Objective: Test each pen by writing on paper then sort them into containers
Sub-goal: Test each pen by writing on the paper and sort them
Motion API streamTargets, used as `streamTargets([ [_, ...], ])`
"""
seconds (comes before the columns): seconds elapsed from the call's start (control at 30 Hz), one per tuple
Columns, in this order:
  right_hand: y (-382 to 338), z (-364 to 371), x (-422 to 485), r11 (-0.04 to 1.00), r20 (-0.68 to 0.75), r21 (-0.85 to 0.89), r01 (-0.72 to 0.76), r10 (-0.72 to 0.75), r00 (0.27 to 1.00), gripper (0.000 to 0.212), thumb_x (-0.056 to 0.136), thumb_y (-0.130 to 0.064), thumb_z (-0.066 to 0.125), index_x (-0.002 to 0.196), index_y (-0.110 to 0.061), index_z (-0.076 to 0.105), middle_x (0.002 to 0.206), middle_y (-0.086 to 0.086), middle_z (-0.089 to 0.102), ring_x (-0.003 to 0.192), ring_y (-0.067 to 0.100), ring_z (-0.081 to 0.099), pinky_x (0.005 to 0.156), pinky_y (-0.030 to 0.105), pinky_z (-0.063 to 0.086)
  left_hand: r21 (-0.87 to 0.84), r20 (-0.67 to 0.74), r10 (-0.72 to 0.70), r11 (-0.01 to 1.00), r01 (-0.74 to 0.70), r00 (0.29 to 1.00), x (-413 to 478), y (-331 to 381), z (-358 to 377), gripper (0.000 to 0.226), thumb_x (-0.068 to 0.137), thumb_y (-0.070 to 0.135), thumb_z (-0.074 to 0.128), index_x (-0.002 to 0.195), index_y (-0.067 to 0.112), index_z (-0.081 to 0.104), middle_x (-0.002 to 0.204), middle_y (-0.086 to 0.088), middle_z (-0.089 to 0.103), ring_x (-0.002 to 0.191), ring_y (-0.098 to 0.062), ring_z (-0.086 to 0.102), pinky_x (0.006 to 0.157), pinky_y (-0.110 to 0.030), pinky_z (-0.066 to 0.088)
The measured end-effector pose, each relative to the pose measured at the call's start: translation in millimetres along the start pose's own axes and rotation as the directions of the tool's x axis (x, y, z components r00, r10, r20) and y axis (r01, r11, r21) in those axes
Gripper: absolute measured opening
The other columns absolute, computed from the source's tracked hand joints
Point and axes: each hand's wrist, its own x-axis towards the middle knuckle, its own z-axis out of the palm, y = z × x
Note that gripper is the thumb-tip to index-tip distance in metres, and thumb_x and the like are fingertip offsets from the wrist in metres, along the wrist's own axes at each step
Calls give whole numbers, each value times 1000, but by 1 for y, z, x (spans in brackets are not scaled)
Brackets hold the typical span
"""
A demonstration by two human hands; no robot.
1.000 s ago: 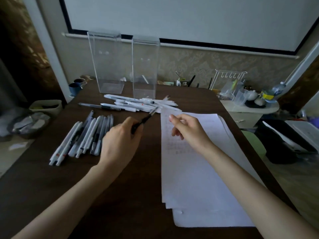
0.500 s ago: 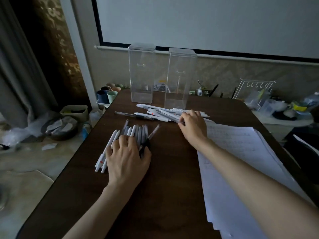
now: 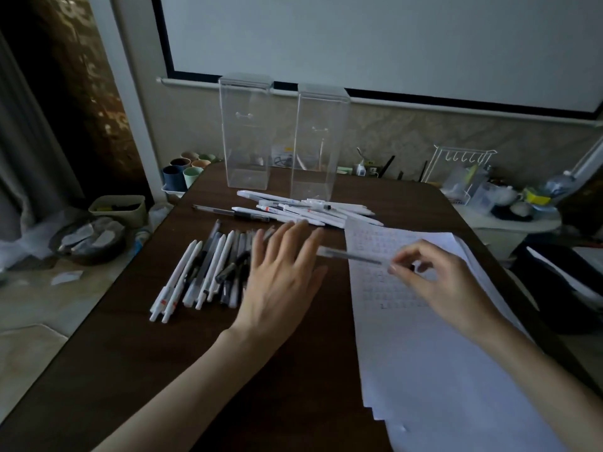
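My right hand (image 3: 440,282) pinches a clear-barrelled pen (image 3: 349,256) between thumb and fingertips, held level over the top of the paper stack (image 3: 434,370). My left hand (image 3: 280,282) is spread flat with straight fingers just right of a row of white and dark pens (image 3: 202,272) lying side by side on the dark table (image 3: 228,370). A second heap of white pens (image 3: 303,208) lies further back, in front of two tall clear containers (image 3: 246,132) (image 3: 318,141). The paper bears faint writing.
A single dark pen (image 3: 228,212) lies apart, left of the far heap. Cups (image 3: 182,172) stand off the table's far left corner; a bin and bowl sit on the floor at left. A cluttered side table with a wire rack (image 3: 463,171) stands at right.
My left hand set its dark pen down by the row and now lies open beside it. My right hand reached into the far heap and came back over the paper with a clear pen.
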Motion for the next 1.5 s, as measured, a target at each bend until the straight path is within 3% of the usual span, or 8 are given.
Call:
streamTargets([
  [0.2, 24, -33, -33, 864, -210, 494, -93, 222, 952, 17, 86, 1, 58, 77, -12, 62, 69, 0, 68, 68, 5, 60, 68, 12, 46, -207, 78, 140, 971, -122, 987, 24, 61, 30, 31, 94, 31, 34, 85, 13, 57, 80, -3, 57, 68, -25, 58, 58, -34, 45],
  [0.4, 43, -33, -43, 732, -264, 674, -102, 367, 892, 11, 87, -11, 61, 79, -18, 61, 64, -6, 62, 66, 8, 55, 69, 24, 40, -431, 234, 197, 899, -80, 952, 20, 102, 48, 20, 101, 29, 34, 99, 14, 46, 100, -3, 54, 83, -21, 52, 60, -24, 24],
  [0.57, 35, -20, -50, 767, 29, 620, -166, 189, 982, 9, 79, -17, 62, 82, -8, 61, 66, -2, 64, 67, 8, 61, 67, 15, 47, -452, 137, 325, 861, -233, 936, 12, 100, 49, 31, 97, 40, 29, 92, 15, 47, 81, 3, 60, 65, -17, 52, 49, -24, 27],
  [0.7, 33, -21, -51, 756, 45, 638, -146, 152, 987, 10, 82, -16, 60, 80, -7, 62, 68, -2, 65, 67, 8, 63, 66, 14, 47, -452, 109, 293, 865, -215, 950, 9, 98, 45, 33, 95, 44, 31, 89, 19, 52, 64, 9, 57, 66, -13, 51, 42, -12, 30],
  [0.97, 36, -19, -51, 766, 30, 630, -128, 141, 990, 13, 83, -18, 58, 78, -7, 62, 69, 3, 66, 68, 13, 63, 69, 19, 48, -482, 135, 194, 870, -106, 972, 11, 98, 45, 39, 91, 56, 37, 92, 23, 59, 46, 14, 39, 57, -12, 48, 45, -24, 30],
  [1.17, 47, -39, -43, 630, -252, 776, -43, 371, 894, 22, 83, -20, 46, 79, -4, 61, 57, 10, 65, 55, 19, 58, 53, 23, 41, -402, 203, 118, 915, -27, 972, 13, 100, 41, 62, 78, 78, 21, 114, 29, 36, 63, 11, 45, 60, -8, 50, 54, -27, 35],
  [1.33, 61, -32, -43, 873, -329, 457, -168, 342, 880, 17, 88, -15, 63, 74, -7, 58, 58, 5, 62, 54, 6, 52, 54, 17, 39, -290, 267, 434, 888, -357, 861, 5, 98, 46, 58, 89, 65, 23, 132, 35, 48, 89, 6, 47, 76, -10, 51, 57, -24, 34],
  [1.5, 67, -31, -36, 906, -239, 295, -304, 378, 894, 31, 85, -6, 62, 64, -11, 41, 50, 5, 53, 42, 2, 41, 47, 15, 33, -264, 304, 457, 883, -387, 836, 2, 100, 52, 55, 88, 59, 26, 128, 33, 53, 86, 2, 47, 75, -17, 51, 61, -29, 40],
])
